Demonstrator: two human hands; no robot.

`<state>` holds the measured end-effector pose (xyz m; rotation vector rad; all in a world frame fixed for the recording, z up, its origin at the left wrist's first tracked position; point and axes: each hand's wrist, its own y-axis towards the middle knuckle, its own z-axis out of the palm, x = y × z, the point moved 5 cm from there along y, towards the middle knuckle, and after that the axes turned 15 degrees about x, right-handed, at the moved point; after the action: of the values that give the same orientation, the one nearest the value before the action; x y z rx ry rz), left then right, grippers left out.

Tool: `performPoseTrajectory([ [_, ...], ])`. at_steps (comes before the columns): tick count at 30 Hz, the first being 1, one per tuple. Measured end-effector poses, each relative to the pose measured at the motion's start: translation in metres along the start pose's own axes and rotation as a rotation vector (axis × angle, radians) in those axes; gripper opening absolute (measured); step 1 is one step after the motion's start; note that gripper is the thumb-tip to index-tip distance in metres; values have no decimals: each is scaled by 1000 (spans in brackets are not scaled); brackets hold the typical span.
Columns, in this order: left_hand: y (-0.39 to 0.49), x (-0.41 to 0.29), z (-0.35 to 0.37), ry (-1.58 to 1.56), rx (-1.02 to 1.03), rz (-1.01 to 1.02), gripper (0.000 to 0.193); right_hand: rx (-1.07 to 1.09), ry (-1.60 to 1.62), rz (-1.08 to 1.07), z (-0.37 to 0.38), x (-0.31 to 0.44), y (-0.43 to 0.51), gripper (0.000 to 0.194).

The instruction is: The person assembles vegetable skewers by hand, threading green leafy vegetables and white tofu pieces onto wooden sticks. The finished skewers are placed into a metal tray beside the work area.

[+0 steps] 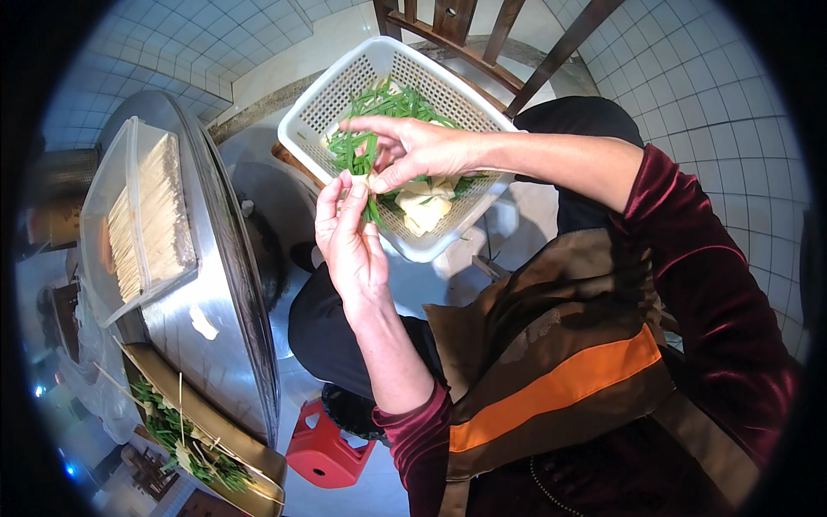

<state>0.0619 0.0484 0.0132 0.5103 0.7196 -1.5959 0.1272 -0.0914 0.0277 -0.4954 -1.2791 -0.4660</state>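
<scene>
My left hand [355,239] pinches a small bundle of cut green leaves [363,158] wrapped in a pale strip, probably tofu skin. The thumb and fingers of my right hand [420,148] close on the same wrap from the other side. Both hands are over a white perforated plastic basket [298,139]. Long green leaves [407,100], perhaps Chinese chives, lie loose inside it. Pale yellow folded sheets [423,207] rest near the basket's closest corner. My right hand and forearm hide part of the contents.
On the left, a steel table [213,323] carries a clear plastic box [97,207] of bamboo skewers [155,213]. A gold-coloured tray [265,465] there holds skewered greens [187,439]. A red plastic stool [329,446] stands below. A wooden chair back [452,29] rises behind the basket.
</scene>
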Motion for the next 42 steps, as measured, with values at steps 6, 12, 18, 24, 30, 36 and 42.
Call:
performPoseTrajectory([
  [6, 0, -2, 6, 283, -21, 178, 31, 8, -185, 72, 4, -8, -2, 15],
  [12, 3, 2, 2, 361, -41, 131, 28, -38, -17, 83, 8, -16, -2, 12],
  [18, 4, 3, 1, 457, -52, 178, 26, -111, 63, 86, 9, -26, -3, 15],
  [24, 7, 7, -3, 585, -99, 195, 23, -58, -16, 52, 12, -25, -3, 13],
  [30, 14, 7, -11, 696, -98, 243, 20, 259, -90, -30, 33, -8, -8, 15],
  [36, 15, -2, -27, 166, -107, 231, 26, 311, -1166, -47, 2, -28, -3, 27],
  [42, 10, -10, -29, -34, -54, 153, 54, -77, -1432, 413, -64, -83, 2, 20],
])
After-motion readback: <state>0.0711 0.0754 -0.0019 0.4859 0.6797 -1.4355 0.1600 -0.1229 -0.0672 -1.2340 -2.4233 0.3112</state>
